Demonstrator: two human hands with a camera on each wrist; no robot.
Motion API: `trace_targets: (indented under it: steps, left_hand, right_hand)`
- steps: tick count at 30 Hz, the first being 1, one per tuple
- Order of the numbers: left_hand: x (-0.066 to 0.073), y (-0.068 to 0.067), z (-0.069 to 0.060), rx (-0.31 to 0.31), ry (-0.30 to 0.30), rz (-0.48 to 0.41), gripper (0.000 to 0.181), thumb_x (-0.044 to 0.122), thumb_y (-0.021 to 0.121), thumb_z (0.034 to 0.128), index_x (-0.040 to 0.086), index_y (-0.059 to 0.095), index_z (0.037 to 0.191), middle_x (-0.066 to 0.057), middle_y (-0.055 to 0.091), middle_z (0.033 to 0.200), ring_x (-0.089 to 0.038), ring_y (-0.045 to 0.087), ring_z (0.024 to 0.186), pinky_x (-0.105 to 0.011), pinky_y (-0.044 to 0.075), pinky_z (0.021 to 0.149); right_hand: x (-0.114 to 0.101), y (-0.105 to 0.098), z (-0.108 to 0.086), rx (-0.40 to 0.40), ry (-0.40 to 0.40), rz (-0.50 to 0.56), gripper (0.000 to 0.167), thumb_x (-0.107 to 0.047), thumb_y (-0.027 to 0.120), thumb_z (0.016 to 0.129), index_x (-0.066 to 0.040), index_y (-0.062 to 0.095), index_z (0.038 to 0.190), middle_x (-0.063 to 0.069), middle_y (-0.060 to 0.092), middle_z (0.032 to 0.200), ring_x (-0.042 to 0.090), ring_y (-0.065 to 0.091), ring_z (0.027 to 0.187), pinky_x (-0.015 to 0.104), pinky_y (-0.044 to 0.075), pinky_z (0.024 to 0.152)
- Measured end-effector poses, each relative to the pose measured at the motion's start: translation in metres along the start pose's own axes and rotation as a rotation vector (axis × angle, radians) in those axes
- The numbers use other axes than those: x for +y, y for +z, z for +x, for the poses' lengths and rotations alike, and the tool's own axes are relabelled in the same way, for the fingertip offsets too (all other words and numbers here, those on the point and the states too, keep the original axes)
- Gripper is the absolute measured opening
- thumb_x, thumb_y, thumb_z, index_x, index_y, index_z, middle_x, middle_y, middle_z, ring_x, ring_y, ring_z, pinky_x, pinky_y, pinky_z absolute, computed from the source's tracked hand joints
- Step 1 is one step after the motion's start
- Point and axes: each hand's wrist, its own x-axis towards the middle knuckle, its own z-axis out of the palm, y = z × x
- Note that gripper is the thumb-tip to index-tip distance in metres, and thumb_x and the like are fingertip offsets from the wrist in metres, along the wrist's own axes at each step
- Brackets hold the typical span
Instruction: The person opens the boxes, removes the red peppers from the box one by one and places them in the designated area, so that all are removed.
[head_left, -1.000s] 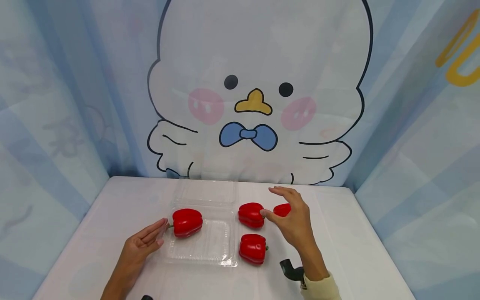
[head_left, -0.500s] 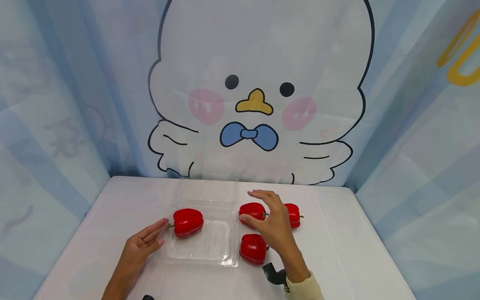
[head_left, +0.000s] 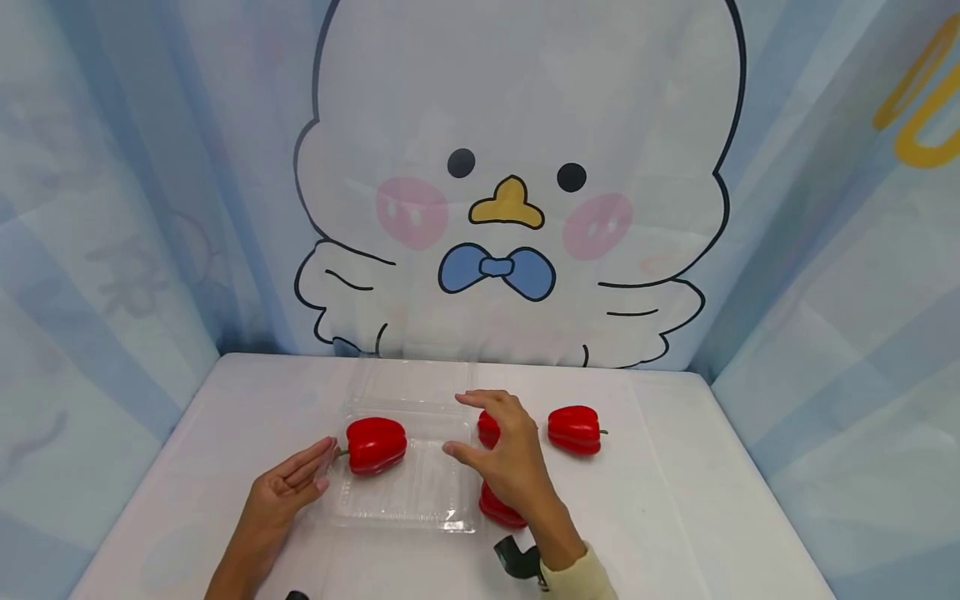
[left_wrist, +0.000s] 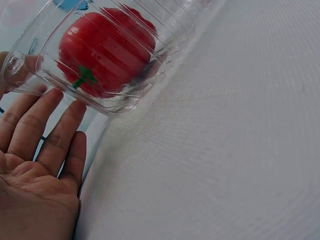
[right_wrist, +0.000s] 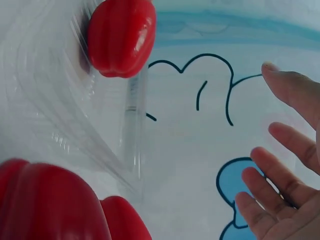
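Note:
A red bell pepper lies in the left part of a clear plastic clamshell container, its green stem toward my left hand. In the left wrist view, that hand holds the container's near rim, with the thumb showing through the plastic and the fingertips against the outer wall. My right hand is held above the container's right edge, thumb and fingers spread apart around nothing. It partly hides two more peppers, a back one and a front one. A further pepper lies to its right.
The container's lid is folded back toward the rear of the white table. A printed curtain hangs close behind the table. A black wrist mount sits by the right wrist.
My right hand has moved left, from over the right-hand peppers to the container's right edge, still holding nothing. The rightmost pepper is uncovered. My left hand and the container have stayed put.

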Motion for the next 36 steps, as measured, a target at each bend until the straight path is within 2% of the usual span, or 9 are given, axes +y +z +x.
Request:
trace_targets:
  steps: [7,12,19,24,33,36]
  left_hand:
    - [-0.001,0.001,0.001,0.009,-0.014,0.007,0.069,0.018,0.074,0.1018,0.015,0.043,0.163,0.008,0.049,0.163,0.011,0.056,0.132,-0.017,0.051,0.105]
    - [0.0,0.001,0.001,0.008,-0.018,0.005,0.071,0.02,0.074,0.1014,0.017,0.042,0.164,0.008,0.048,0.163,0.006,0.054,0.138,-0.018,0.051,0.106]
    - [-0.001,0.001,0.001,0.01,-0.02,0.005,0.071,0.02,0.075,0.101,0.017,0.042,0.164,0.009,0.049,0.163,0.008,0.056,0.136,-0.017,0.051,0.106]
    - [-0.001,0.0,0.002,0.011,-0.02,0.006,0.074,0.023,0.078,0.0992,0.015,0.042,0.164,0.009,0.05,0.162,0.01,0.056,0.134,-0.017,0.051,0.106]
    - [0.0,0.0,0.0,0.007,-0.015,0.017,0.075,0.025,0.078,0.0985,0.016,0.042,0.164,0.011,0.049,0.162,0.012,0.056,0.132,-0.016,0.051,0.105]
    - [-0.001,0.0,0.001,0.006,-0.018,0.012,0.075,0.026,0.078,0.099,0.016,0.041,0.164,0.011,0.049,0.162,0.014,0.057,0.131,-0.015,0.051,0.104]
  right_hand:
    - [-0.004,0.014,-0.001,-0.013,-0.006,0.025,0.065,-0.028,0.095,0.079,-0.035,0.069,0.139,-0.007,0.064,0.142,0.018,0.058,0.134,0.053,0.059,0.105]
    - [-0.005,0.026,0.0,-0.034,-0.006,0.04,0.064,-0.028,0.095,0.08,-0.033,0.069,0.138,-0.006,0.065,0.142,0.017,0.059,0.133,0.048,0.061,0.104]
    - [-0.007,0.041,0.001,-0.08,-0.002,0.068,0.063,-0.027,0.093,0.082,-0.03,0.068,0.14,-0.005,0.064,0.143,0.017,0.058,0.134,0.053,0.058,0.107]
    - [-0.008,0.052,0.002,-0.102,0.012,0.062,0.063,-0.028,0.093,0.083,-0.032,0.068,0.141,-0.004,0.063,0.145,0.019,0.056,0.135,0.056,0.057,0.108]
    - [-0.013,0.072,0.004,-0.109,-0.005,0.037,0.063,-0.03,0.093,0.082,-0.031,0.068,0.141,0.0,0.062,0.148,0.02,0.055,0.137,0.051,0.058,0.107]
    - [-0.014,0.077,0.005,-0.123,0.004,0.024,0.064,-0.032,0.093,0.082,-0.033,0.068,0.141,-0.002,0.062,0.148,0.019,0.055,0.137,0.05,0.057,0.108]
